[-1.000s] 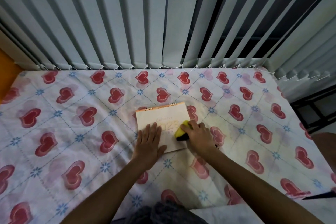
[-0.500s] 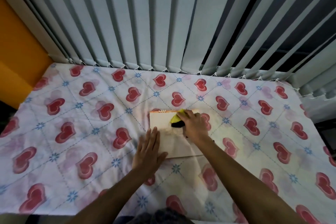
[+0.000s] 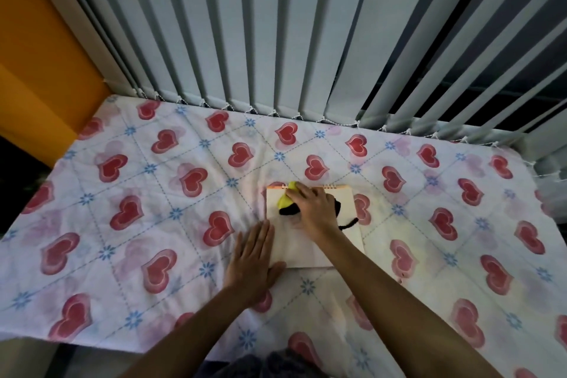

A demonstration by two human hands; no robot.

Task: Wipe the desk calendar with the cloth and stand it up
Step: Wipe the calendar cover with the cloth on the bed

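Observation:
The desk calendar (image 3: 345,212), pale cream with a spiral binding along its far edge, lies flat on the heart-patterned tablecloth (image 3: 153,193). My right hand (image 3: 313,207) presses a yellow and black cloth (image 3: 286,202) onto the calendar's upper left part, close to the binding. A black strip of the cloth sticks out to the right of my wrist. My left hand (image 3: 253,258) lies flat with fingers spread, on the calendar's lower left corner and the tablecloth beside it.
White vertical blinds (image 3: 276,40) hang right behind the table's far edge. An orange wall (image 3: 36,70) stands at the left. The table's near left edge drops off at the bottom left.
My right hand has slid the cloth from the calendar's middle up to its bound far edge and leftward. My left hand stays pressed on the lower left corner. The camera view has shifted.

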